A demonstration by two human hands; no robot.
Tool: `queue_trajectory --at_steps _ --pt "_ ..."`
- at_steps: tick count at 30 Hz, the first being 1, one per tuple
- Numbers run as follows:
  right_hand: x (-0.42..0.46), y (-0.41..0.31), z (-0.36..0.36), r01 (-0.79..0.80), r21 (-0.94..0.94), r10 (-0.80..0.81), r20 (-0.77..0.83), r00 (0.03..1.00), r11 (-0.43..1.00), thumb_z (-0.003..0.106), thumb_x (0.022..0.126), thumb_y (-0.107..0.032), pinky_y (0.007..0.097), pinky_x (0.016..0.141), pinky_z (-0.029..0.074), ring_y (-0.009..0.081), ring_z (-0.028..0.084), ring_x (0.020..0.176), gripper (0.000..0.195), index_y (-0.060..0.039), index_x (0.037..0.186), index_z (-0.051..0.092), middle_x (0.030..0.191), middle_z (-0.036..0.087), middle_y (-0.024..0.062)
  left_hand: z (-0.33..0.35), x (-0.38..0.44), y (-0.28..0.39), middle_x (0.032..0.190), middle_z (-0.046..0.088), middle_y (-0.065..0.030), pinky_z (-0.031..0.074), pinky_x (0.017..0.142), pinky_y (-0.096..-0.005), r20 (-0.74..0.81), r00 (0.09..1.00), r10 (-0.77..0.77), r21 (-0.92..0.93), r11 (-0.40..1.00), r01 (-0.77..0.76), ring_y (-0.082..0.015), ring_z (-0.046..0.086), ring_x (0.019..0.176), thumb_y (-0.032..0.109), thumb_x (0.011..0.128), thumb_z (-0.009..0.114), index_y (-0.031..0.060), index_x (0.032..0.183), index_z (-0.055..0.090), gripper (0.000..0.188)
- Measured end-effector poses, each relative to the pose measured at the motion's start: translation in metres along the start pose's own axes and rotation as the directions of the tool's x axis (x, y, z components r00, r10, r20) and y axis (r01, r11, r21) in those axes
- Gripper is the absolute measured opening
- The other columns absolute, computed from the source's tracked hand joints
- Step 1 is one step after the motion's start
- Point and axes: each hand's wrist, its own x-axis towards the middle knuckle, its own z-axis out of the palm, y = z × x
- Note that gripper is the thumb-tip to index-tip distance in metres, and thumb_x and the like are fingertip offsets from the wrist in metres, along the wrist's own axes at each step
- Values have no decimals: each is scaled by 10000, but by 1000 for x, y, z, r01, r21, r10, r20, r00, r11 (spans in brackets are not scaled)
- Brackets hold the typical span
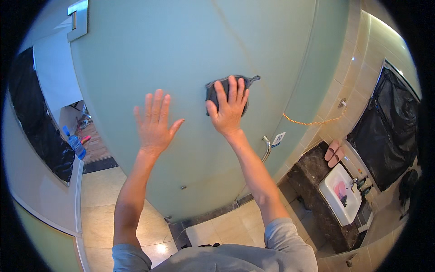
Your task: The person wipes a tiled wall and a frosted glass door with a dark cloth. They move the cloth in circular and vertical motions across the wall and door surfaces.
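A large frosted glass panel (pixel 190 163) fills the middle of the view. On it my right hand (pixel 231 105) presses a dark grey cloth (pixel 213 93) flat, its fingers spread over the fabric and a small twisted end of the cloth sticking out to the right. My left hand (pixel 154 124) is raised at the panel to the left of the cloth, palm towards the glass, fingers apart and holding nothing. A curved metal handle (pixel 267 148) is on the glass, below and to the right of my right hand.
A yellow and red cord (pixel 312 123) hangs between the glass and the tiled wall. At the right, a white sink (pixel 341 214) is set in a dark stone counter (pixel 307 170), with pink slippers (pixel 334 153) behind it. A blue plastic bottle (pixel 75 144) stands at the left.
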Motion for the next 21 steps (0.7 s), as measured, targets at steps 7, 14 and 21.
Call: queue_trajectory --at_steps 7,14,21 --pt "37 -54 20 -52 10 52 -51 997 999 712 883 -410 716 1152 200 473 288 1511 629 -238 1473 575 1637 370 178 -10 -1 -6 1688 353 -102 147 1243 -593 3 1000 -7 20 1000 7 -312 300 1566 540 872 761 104 1604 395 928" --pt "2 -42 16 -34 28 34 -9 999 999 686 916 -408 696 1182 150 481 264 1526 586 -217 1463 598 1643 368 182 -12 -10 -29 1684 372 -62 165 1236 -592 -32 999 33 37 999 -32 -281 325 1560 563 885 736 126 1597 423 892" --pt "23 -93 24 -15 46 15 1 1000 999 711 897 -393 718 1154 187 478 288 1512 563 -240 1432 624 1624 389 188 -23 -13 -31 1676 384 -85 150 1239 -598 6 999 49 14 999 -49 -308 328 1555 528 889 744 106 1591 423 879"
